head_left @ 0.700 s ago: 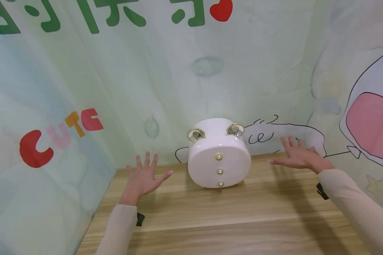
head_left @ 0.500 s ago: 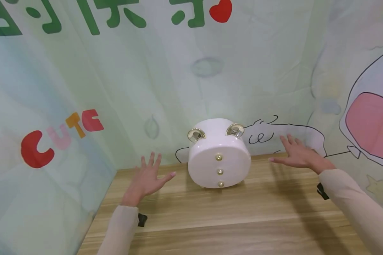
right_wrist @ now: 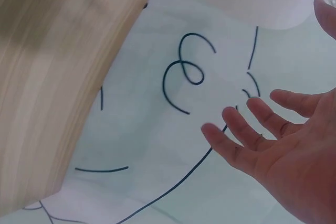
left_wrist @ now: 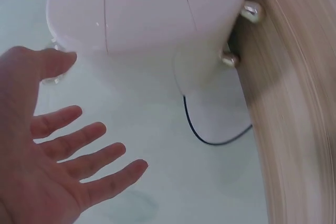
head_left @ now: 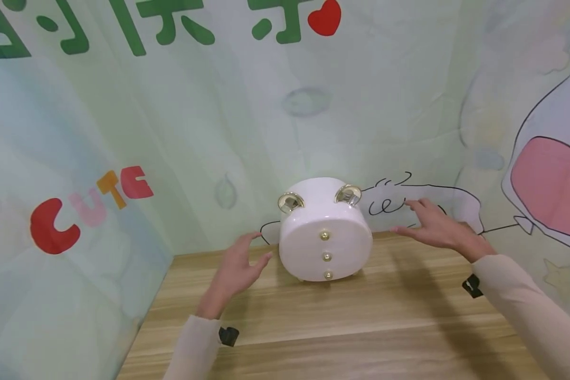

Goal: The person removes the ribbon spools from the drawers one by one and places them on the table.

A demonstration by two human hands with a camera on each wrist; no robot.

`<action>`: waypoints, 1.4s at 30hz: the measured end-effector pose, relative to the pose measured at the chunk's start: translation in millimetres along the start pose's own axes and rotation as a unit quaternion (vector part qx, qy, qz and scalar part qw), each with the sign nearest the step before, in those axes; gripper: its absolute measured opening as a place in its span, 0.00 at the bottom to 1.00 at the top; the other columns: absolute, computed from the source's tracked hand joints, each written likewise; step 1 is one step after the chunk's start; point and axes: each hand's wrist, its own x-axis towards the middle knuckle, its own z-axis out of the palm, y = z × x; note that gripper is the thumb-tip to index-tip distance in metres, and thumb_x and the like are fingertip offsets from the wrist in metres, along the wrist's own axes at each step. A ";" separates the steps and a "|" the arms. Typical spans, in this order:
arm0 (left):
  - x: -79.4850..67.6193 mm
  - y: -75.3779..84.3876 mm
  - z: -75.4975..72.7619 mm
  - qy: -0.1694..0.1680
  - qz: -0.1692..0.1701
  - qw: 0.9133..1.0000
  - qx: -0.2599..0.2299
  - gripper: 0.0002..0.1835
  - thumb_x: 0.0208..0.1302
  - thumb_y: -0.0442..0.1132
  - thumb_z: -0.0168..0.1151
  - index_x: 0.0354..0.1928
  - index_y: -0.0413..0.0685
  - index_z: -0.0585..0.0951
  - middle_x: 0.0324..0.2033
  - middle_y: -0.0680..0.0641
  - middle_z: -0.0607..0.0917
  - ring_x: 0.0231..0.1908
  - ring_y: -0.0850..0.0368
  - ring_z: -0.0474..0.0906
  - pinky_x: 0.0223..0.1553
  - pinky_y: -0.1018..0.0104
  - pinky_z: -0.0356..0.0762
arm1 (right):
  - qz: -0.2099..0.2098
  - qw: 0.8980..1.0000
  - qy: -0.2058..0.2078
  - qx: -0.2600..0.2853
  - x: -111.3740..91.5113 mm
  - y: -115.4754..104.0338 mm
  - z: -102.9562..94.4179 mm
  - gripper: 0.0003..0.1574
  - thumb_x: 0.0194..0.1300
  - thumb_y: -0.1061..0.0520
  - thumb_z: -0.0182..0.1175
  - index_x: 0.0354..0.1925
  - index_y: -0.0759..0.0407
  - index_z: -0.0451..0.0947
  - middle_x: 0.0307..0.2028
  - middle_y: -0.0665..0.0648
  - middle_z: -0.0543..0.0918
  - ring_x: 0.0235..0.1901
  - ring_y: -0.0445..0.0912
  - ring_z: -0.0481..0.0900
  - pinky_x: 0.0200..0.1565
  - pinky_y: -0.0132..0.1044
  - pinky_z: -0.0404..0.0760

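A white rounded box point(head_left: 304, 250) with two gold ear-like pieces point(head_left: 291, 201) on top and a column of three gold knobs point(head_left: 327, 257) stands on the wooden table. Thin seams split its front point(left_wrist: 147, 14) in the left wrist view, where small metallic feet point(left_wrist: 253, 11) also show. My left hand point(head_left: 237, 268) is just left of the box, palm turned toward it, fingers extended and apart from it. On the other side my right hand point(head_left: 438, 228) hovers with thumb and fingers spread, farther from the box. Neither hand holds anything.
Wood-grain table point(head_left: 351, 322) lies under the box and both forearms. Close behind it hangs a printed cloth backdrop point(head_left: 195, 132) with green characters and cartoon drawings, also along the left and right. A black wrist strap point(head_left: 229, 336) shows at the left sleeve.
My left hand has moved right, toward the box, and turned its palm inward. My right hand has shifted slightly left, its fingers bending a little inward. The box has stayed in place.
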 end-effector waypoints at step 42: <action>22.5 90.1 63.3 0.138 0.236 0.944 0.184 0.21 0.56 0.40 0.68 0.53 0.46 0.79 0.41 0.46 0.82 0.40 0.54 0.80 0.35 0.64 0.82 | -0.142 0.987 0.042 0.062 1.3 -103.5 0.6 0.48 0.61 0.26 0.56 0.71 0.49 0.65 0.70 0.54 0.70 0.70 0.55 0.68 0.66 0.59 0.70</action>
